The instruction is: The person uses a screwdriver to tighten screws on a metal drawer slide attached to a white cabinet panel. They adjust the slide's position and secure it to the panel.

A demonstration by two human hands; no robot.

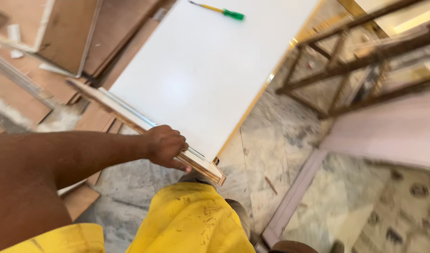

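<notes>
My left hand [165, 146] is closed over the near edge of a large white laminated board [205, 70], gripping its layered plywood rim close to the near corner. The board lies flat and stretches away from me. A screwdriver with a green handle and yellow shaft [223, 11] rests on its far end. My right hand is out of sight. My legs in yellow trousers [191, 225] are below the board's corner.
Brown plywood sheets and offcuts [60, 37] are piled at the left. A wooden ladder-like frame [360, 56] stands at the right over a marble floor [280, 154]. A pale pink board [388, 131] and a long strip lie on the floor at right.
</notes>
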